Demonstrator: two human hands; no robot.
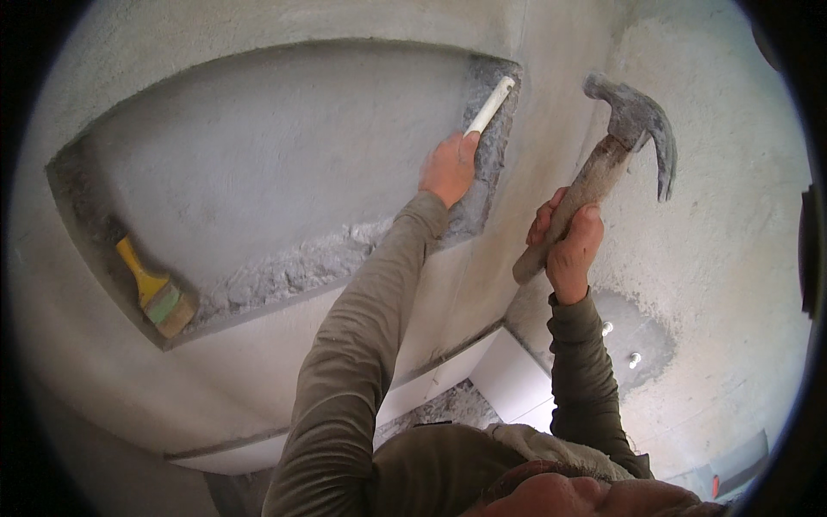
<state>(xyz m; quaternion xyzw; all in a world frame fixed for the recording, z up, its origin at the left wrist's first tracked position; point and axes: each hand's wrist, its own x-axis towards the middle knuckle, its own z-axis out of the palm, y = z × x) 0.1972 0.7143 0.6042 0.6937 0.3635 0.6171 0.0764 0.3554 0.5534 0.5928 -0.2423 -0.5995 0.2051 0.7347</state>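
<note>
My left hand (450, 169) reaches into a recessed niche (258, 138) in the plastered wall and closes around a slim white rod-shaped tool (492, 105). One end of it points toward the niche's upper right corner; the other is hidden by my hand. Out to the right, my right hand (575, 252) grips a claw hammer (600, 170) by its worn wooden handle. The dusty metal hammer head is raised, apart from the wall and the white tool. A paintbrush (155, 289) with a yellow handle leans in the niche's lower left corner.
Broken grey rubble (297, 274) lies along the niche's lower ledge. White tiles (510, 376) line the wall below. Two small white pipe fittings (635, 360) stick out of the right wall, near my right forearm.
</note>
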